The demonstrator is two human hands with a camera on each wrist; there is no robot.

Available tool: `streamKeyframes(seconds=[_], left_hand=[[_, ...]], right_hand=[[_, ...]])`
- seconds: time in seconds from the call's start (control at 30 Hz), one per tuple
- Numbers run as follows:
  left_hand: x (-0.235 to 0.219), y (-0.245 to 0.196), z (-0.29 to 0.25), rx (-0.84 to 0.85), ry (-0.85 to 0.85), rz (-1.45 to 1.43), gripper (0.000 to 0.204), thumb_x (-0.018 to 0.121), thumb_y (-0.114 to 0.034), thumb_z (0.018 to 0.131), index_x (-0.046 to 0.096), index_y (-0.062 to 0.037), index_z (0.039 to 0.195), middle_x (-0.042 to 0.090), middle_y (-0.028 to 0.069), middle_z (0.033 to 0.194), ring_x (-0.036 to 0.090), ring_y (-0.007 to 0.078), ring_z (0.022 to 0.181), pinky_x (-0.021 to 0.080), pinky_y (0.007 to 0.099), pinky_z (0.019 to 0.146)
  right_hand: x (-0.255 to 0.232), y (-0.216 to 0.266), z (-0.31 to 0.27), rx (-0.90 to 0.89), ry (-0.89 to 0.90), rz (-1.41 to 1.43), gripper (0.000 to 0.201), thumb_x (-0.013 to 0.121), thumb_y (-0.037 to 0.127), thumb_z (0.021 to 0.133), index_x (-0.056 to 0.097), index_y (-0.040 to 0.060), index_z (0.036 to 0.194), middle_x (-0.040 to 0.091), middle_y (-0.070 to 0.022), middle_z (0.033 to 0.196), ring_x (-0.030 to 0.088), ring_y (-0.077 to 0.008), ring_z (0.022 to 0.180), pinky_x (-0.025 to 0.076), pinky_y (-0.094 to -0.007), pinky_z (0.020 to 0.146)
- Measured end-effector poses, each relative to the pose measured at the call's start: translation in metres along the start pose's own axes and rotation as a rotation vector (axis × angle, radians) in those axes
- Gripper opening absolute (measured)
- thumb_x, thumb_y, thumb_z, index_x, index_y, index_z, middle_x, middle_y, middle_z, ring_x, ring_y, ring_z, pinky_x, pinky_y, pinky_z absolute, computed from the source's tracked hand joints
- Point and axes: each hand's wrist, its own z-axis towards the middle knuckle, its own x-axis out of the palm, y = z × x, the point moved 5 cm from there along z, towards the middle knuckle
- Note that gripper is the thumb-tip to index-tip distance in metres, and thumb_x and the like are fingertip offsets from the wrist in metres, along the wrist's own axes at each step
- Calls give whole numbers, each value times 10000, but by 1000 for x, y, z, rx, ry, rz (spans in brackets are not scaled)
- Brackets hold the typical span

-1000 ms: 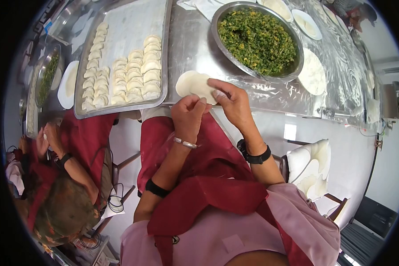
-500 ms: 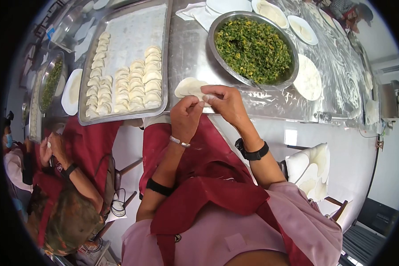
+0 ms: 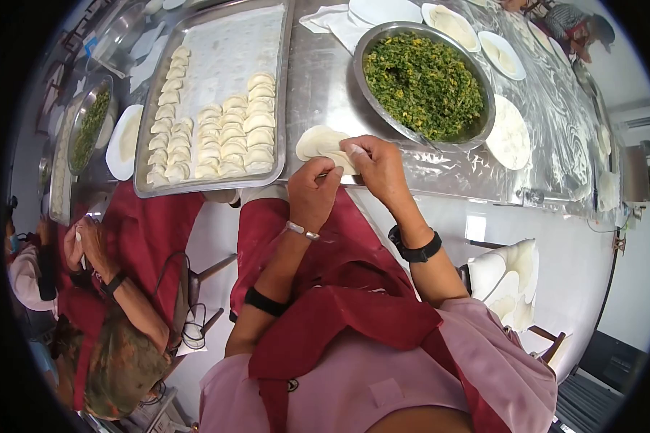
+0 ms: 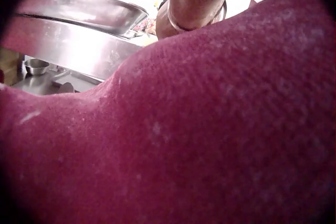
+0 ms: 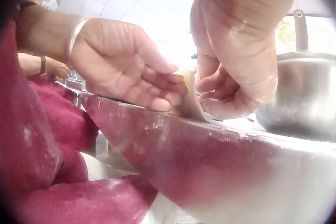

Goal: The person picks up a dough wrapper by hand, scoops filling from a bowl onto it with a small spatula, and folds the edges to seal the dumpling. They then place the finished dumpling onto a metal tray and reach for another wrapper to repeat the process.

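At the table's front edge, my left hand (image 3: pixel 313 193) and right hand (image 3: pixel 384 170) meet over thin round dough wrappers (image 3: pixel 316 142). In the right wrist view a dumpling wrapper (image 5: pixel 193 100) stands folded up between the hands, with a bit of yellow at its top. The thumb and fingers of my left hand (image 5: pixel 128 66) pinch its near side. On its other side, the curled fingers of my right hand (image 5: pixel 239 56) hold the dough. A red apron (image 4: pixel 210 129) fills most of the left wrist view, hiding the left fingers there.
To the left lies a metal tray (image 3: pixel 284 86) with rows of folded dumplings (image 3: pixel 260 119). A steel bowl (image 3: pixel 359 68) of chopped green filling stands beyond my right hand. Floury plates (image 3: pixel 509 133) are farther right. Another person's hands (image 3: pixel 87 242) work at the left.
The right fingers have drawn in from reaching across the wrapper to bunching at its edge, close to the left hand. The head view has shifted slightly.
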Motion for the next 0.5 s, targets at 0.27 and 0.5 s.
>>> streamKeyframes(seconds=[0.27,0.5], left_hand=[[-1,1,-2,18,-3,31,96,681,-60,818,631,22,812,638,78,705,587,132,595,483,285,587],[-6,14,-16,-316,116,-84,182,634,-115,908,656,53,841,679,101,741,670,149,629,553,252,579]], right_hand=[[7,-8,6,-129,14,-89,167,679,113,841,703,1,962,697,-136,834,654,-225,688,506,-319,649],[-14,-43,5,438,-212,708,221,588,123,957,621,-81,1035,671,-142,970,671,-190,839,569,-298,729]])
